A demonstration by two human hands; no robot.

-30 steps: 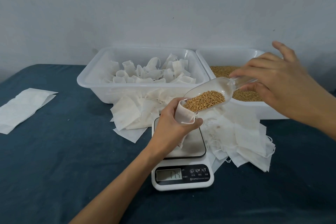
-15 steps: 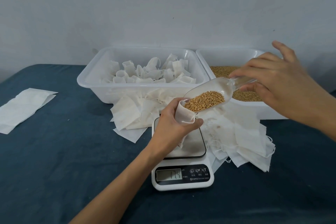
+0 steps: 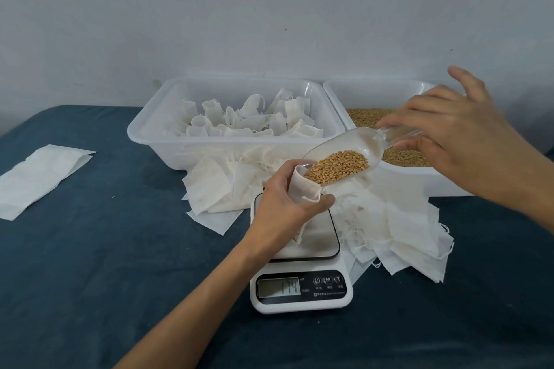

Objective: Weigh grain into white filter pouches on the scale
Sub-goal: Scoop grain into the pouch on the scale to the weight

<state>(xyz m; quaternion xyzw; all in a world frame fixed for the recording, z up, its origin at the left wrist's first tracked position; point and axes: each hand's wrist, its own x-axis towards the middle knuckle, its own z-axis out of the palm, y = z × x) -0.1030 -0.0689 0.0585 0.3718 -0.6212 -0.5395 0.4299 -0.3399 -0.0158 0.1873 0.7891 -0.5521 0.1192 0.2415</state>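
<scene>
My left hand [image 3: 284, 207] grips a white filter pouch [image 3: 301, 189] upright on the white digital scale [image 3: 299, 287], whose display shows digits. My right hand [image 3: 461, 138] pinches the handle of a clear plastic scoop [image 3: 365, 144]. The scoop tilts down to the left, and the golden grain [image 3: 337, 166] in it lies at its lip, right at the pouch's open mouth. The pouch's lower part is hidden behind my left hand.
A clear tub [image 3: 156, 132] of filled pouches stands behind the scale, a second tub [image 3: 419, 177] with loose grain at the right. Flat empty pouches [image 3: 404, 225] lie heaped around the scale. More white sheets [image 3: 39, 180] lie far left on the dark blue cloth.
The scoop has tipped slightly, and the grain has slid a little toward the pouch mouth. Both hands stay nearly in place.
</scene>
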